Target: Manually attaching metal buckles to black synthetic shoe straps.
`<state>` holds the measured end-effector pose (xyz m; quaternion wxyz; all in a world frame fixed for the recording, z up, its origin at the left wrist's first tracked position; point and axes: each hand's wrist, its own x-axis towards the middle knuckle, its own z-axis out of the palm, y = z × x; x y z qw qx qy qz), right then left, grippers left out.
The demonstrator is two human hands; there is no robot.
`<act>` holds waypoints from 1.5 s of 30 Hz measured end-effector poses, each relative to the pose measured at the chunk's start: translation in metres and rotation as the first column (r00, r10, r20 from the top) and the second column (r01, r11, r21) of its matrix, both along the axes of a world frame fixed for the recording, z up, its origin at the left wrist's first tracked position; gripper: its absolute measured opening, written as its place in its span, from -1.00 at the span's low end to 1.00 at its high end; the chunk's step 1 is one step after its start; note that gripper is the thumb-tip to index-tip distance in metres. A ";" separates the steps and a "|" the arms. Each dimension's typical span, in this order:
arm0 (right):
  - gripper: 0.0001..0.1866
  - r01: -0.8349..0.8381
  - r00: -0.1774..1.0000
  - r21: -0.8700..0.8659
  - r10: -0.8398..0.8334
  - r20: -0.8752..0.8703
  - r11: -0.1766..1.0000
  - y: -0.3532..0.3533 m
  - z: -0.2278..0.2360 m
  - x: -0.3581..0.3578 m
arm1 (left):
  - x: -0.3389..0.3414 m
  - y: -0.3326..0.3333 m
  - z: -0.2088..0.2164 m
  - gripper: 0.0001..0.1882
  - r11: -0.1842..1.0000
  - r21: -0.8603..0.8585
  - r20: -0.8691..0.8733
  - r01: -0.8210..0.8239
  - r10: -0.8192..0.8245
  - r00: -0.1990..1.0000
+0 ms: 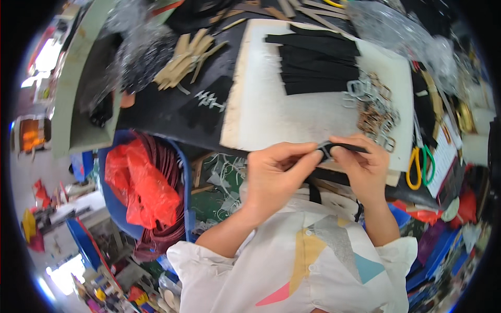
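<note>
My left hand (279, 175) and my right hand (364, 163) meet in front of my chest, just over the near edge of a white board (308, 117). Both are closed in a pinch on a short black strap (350, 148). A small metal ring (324, 146) seems to sit on it between my fingertips, partly covered by them. On the board, a row of black strips (319, 65) lies side by side toward the back. To their right is a loose heap of silver and coppery metal rings (373, 117). Black pieces with silver rings (210, 101) lie left of the board.
Scissors (417, 161) with yellow and green handles lie right of the board. Beige strips (188, 60) and clear plastic (138, 57) are at the back left. A blue bin (117, 208) holds a red plastic bag (143, 182) and maroon strips, below the table's left side.
</note>
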<state>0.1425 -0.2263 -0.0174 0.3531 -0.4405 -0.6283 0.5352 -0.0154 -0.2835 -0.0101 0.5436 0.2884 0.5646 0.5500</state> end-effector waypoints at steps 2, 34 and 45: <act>-0.79 0.008 0.998 -0.023 -0.009 -0.065 1.000 -0.003 -0.002 -0.008 | -0.005 -0.004 0.001 -0.79 1.000 -0.001 -0.058 -0.013 0.013 0.998; -0.81 -0.352 0.912 0.567 0.409 0.030 0.744 0.049 0.016 -0.042 | -0.037 0.031 -0.014 -0.61 0.996 -0.013 0.438 -0.093 0.089 0.895; -0.80 -0.089 0.958 0.117 0.117 -0.261 0.989 0.009 -0.014 0.007 | -0.011 0.029 -0.012 -0.78 1.000 0.016 0.157 -0.023 0.020 0.987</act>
